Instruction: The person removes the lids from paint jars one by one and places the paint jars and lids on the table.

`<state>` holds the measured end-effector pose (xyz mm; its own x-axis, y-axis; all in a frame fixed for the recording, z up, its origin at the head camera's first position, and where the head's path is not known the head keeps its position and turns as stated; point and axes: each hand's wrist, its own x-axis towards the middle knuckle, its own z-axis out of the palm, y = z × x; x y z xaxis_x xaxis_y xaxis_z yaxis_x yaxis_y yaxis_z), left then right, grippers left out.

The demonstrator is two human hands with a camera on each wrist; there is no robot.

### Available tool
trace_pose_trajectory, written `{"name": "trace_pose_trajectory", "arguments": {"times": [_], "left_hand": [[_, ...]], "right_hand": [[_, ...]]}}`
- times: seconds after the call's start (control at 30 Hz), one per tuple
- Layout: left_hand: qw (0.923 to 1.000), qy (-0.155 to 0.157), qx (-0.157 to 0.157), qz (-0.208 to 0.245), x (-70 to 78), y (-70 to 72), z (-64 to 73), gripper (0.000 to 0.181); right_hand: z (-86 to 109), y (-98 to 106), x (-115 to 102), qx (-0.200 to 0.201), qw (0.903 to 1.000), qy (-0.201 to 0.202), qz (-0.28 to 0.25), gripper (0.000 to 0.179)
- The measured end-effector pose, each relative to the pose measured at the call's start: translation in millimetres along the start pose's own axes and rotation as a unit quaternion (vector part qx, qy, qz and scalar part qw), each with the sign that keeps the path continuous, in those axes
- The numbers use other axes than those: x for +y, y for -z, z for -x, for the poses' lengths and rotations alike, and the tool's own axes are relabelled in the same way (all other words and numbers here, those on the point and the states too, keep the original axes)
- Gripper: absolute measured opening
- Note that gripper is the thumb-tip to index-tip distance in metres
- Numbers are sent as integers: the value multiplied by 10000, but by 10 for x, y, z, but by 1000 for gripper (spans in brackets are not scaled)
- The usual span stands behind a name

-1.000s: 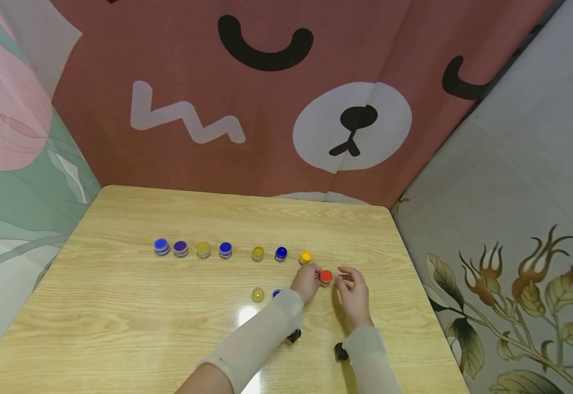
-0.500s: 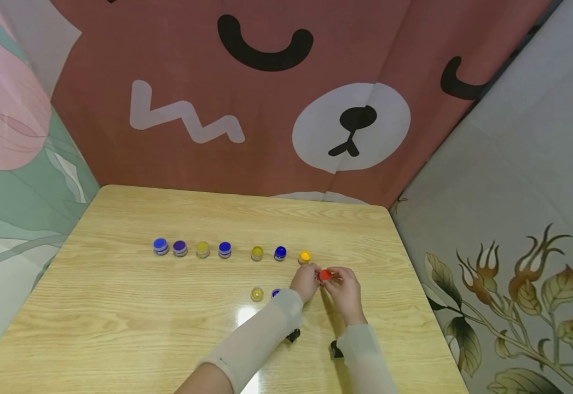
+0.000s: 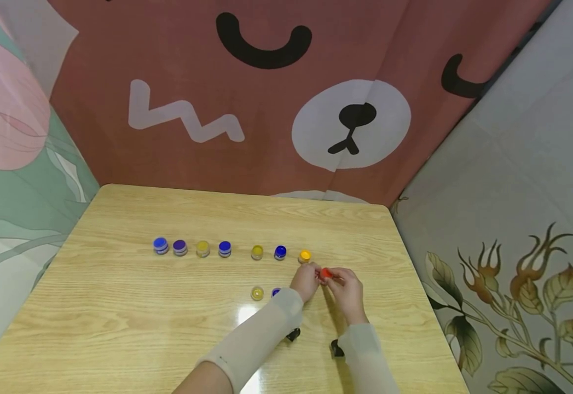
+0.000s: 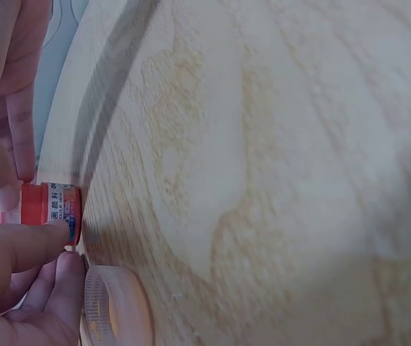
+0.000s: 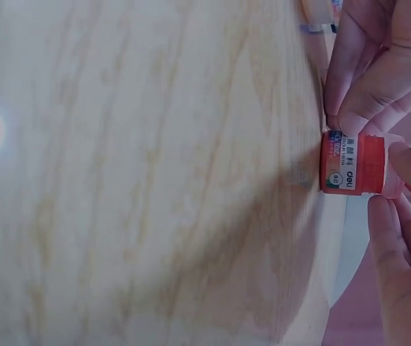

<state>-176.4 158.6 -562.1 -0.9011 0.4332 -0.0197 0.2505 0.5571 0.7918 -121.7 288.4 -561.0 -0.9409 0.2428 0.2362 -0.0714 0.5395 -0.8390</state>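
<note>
A small red paint jar [image 5: 342, 164] with a printed label stands near the table's right side. My left hand [image 3: 306, 281] grips its labelled lower part between thumb and fingers. Around the jar's translucent reddish lid [image 5: 394, 171], the thumb and fingers of my right hand [image 3: 347, 293] pinch from the other side. In the left wrist view, a clear ridged lid [image 4: 122, 306] with an orange tint lies on the table close by my left fingers. An orange-yellow jar [image 3: 305, 256] stands just behind my left hand in the head view.
Leftward along the back row stand a blue jar [image 3: 280, 252], a yellow jar [image 3: 257, 252] and several more blue, purple and yellow jars. Nearer the front lie a yellow lid [image 3: 257, 293] and a blue lid [image 3: 276, 294], the latter partly covered by my left sleeve.
My right hand has come in from the right, fingers closing from apart onto the red jar's lid. The left hand has stayed in place on the jar.
</note>
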Motion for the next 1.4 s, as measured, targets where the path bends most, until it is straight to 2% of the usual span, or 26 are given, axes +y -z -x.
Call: {"name": "trace_pose_trajectory", "arguments": {"times": [0.3, 0.57, 0.83, 0.93, 1.03, 1.17, 1.27, 1.4], "left_hand": [[10000, 0, 39, 83, -19, -24, -16, 21], [9991, -153, 114, -386, 12, -61, -10, 27], [9943, -338, 374, -939, -5, -63, -64, 23], [9923, -287, 447, -1120, 2, -68, -100, 24], [9874, -226, 532, -1470, 34, -83, -127, 26], [9794, -70, 588, -1933, 85, -110, -150, 31], [9783, 76, 438, -2022, 117, -109, -167, 30], [9768, 124, 162, -2130, 144, -87, -202, 26]], "right_hand": [[1, 34, 9, 383, 9956, -844, -158, 20], [9, 50, 76, 849, 9910, -1033, -84, 23], [7, 121, 116, 1238, 9787, -1509, -637, 20], [23, 145, 117, 1121, 9752, -1664, -932, 19], [47, 154, 112, 765, 9730, -1853, -1145, 19], [70, 148, 99, 243, 9739, -1964, -1109, 17], [79, 140, 75, 0, 9768, -1933, -922, 15], [90, 130, 71, -197, 9795, -1849, -772, 13]]}}
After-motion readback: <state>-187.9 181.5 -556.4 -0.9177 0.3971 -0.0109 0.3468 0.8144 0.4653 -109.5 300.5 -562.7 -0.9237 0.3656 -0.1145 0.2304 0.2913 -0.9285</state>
